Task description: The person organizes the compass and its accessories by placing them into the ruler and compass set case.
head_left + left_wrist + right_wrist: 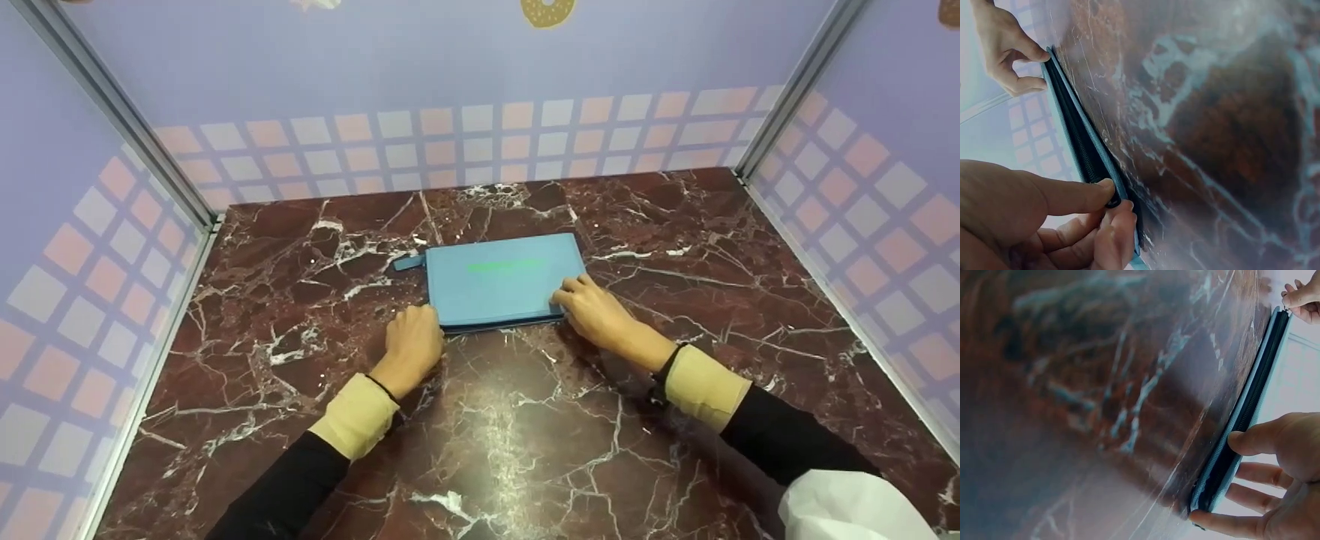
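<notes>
A flat blue zip pouch [495, 291] with faint green lettering lies on the marble-patterned table, its zipped edge facing me. At its near left corner, my left hand [415, 339] pinches the zipper pull between thumb and fingers; the pull itself is mostly hidden by the fingertips. My right hand [596, 311] grips the near right corner, thumb on the zipped edge and fingers spread around the end. Between the hands runs the dark zipper [1252, 396], its teeth showing between two blue fabric edges. A short blue wrist strap [409, 262] sticks out from the far left corner.
The dark red marble-patterned table [247, 300] is bounded by lilac panels [450, 67] with pink and white squares at the back and both sides. Something white and rounded [855, 506] shows at the lower right, beside my right sleeve.
</notes>
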Motion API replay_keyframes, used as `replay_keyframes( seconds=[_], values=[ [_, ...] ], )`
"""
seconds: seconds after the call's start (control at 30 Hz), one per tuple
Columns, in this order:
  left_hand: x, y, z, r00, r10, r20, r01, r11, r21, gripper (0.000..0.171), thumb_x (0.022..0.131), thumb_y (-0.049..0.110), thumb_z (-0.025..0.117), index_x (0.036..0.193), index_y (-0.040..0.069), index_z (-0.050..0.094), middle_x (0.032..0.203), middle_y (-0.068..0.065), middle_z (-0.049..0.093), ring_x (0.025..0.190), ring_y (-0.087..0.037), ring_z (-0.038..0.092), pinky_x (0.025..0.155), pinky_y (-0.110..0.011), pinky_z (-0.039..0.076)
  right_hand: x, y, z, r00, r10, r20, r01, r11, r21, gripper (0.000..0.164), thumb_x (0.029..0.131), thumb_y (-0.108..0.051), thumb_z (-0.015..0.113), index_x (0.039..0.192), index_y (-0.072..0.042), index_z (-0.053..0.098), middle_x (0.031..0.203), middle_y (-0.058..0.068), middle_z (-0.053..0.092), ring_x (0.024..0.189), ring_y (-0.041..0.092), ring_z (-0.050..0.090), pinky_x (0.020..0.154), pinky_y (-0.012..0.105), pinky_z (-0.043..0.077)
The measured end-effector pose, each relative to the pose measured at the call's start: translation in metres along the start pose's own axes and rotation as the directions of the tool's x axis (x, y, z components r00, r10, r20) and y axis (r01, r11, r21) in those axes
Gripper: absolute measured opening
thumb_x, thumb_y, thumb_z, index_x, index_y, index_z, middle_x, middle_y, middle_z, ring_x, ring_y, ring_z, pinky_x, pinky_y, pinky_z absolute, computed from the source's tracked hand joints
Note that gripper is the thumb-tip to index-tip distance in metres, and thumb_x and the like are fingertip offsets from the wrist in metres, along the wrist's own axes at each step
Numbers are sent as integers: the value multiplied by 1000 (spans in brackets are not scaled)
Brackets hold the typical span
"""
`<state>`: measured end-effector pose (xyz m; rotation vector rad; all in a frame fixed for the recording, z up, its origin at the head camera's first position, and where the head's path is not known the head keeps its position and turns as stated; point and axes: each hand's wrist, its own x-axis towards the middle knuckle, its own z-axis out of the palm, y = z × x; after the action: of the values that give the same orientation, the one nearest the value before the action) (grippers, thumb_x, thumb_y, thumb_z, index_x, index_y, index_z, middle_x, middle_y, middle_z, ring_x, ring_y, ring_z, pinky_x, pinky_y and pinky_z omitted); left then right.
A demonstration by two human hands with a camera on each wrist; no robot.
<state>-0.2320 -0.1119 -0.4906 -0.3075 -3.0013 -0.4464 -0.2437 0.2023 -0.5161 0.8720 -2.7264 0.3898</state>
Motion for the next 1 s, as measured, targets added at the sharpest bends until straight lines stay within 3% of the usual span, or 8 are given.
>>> replay_keyframes(
  seconds=[0.17,0.3,0.6,0.83,1.0],
  values=[
    [8,-10,-6,999,-20,31,19,1000,19,13,92,6,69,89,-6,72,94,-30,71,88,-48,70,71,-59,57,2,2,2,999,-31,-13,31,999,17,25,83,13,66,103,0,74,100,18,64,91,36,56,74,48,55],
    [14,-17,-7,999,3,42,-5,999,38,14,93,2,62,87,-6,72,92,-29,71,87,-48,70,71,-60,57,4,4,3,998,-56,-22,57,998,37,24,83,14,66,102,1,73,99,19,64,90,37,55,78,48,54],
    [25,-29,-5,998,60,-2,-59,994,90,42,93,8,69,54,13,52,76,-20,73,72,-43,71,59,-57,54,2,4,2,997,-63,-39,65,996,64,27,83,16,65,104,2,74,99,18,65,89,36,55,77,47,54],
    [32,-31,-5,998,43,36,-47,993,108,24,94,11,69,70,10,72,83,-18,75,76,-42,72,63,-57,55,-2,5,2,998,-53,-25,55,997,63,30,83,16,64,105,0,76,102,17,66,90,35,55,77,47,54],
    [42,-28,-7,999,33,37,-37,991,132,30,95,11,65,65,11,68,83,-19,75,79,-41,72,65,-57,56,-4,7,2,998,-48,-47,50,997,58,29,82,15,65,105,0,76,102,17,67,90,35,55,76,47,54]
  ],
)
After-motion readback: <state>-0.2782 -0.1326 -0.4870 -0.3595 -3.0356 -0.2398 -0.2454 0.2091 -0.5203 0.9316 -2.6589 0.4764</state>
